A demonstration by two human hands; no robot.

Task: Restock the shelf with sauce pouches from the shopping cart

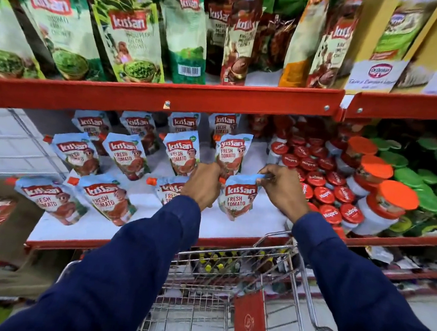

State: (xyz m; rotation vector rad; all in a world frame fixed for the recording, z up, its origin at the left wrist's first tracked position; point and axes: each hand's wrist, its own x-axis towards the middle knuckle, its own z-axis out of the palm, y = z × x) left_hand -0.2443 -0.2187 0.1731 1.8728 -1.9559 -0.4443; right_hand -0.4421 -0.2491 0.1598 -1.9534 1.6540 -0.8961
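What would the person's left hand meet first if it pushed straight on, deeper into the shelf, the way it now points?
Probably the upright Fresh Tomato pouch just behind the left hand, though depth is hard to judge.

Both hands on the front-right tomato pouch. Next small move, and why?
Probably let go and return to the cart. The pouch seems upright on the white shelf, in line with its row, left hand at its orange spout, right hand pinching its top corner.
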